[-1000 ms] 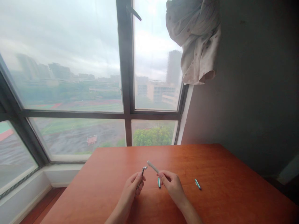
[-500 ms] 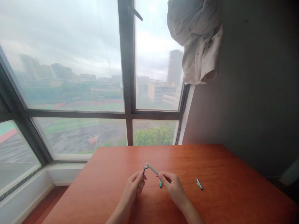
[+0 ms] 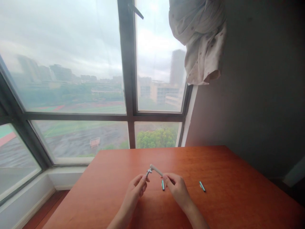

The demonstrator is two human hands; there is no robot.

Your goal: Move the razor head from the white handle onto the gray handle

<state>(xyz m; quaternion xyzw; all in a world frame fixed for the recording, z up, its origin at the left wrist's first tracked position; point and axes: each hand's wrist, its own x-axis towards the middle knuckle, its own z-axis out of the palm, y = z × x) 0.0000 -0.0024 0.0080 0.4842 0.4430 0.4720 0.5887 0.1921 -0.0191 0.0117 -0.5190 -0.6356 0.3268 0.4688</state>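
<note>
My left hand point(image 3: 137, 187) is closed around a silver metal razor handle point(image 3: 149, 172), whose forked head points up and away. My right hand point(image 3: 175, 187) pinches one end of a slender pale stick point(image 3: 156, 170); its kind cannot be made out. The stick's far end meets or lies just above the head of the razor handle. Under the right fingertips, a small teal, white and black razor cartridge point(image 3: 163, 185) lies on the table. A similar second cartridge point(image 3: 202, 186) lies farther right, apart from both hands.
The reddish-brown wooden table point(image 3: 114, 165) stretches from in front of me to the window. Behind it rises a dark window frame point(image 3: 130, 95). A bundled, spotted curtain point(image 3: 202, 44) hangs at the upper right, beside a dark wall point(image 3: 250, 95).
My right hand has shifted slightly up, and more of the near cartridge shows beside its fingers. The stick still touches or overlaps the razor head, now showing more of the metal.
</note>
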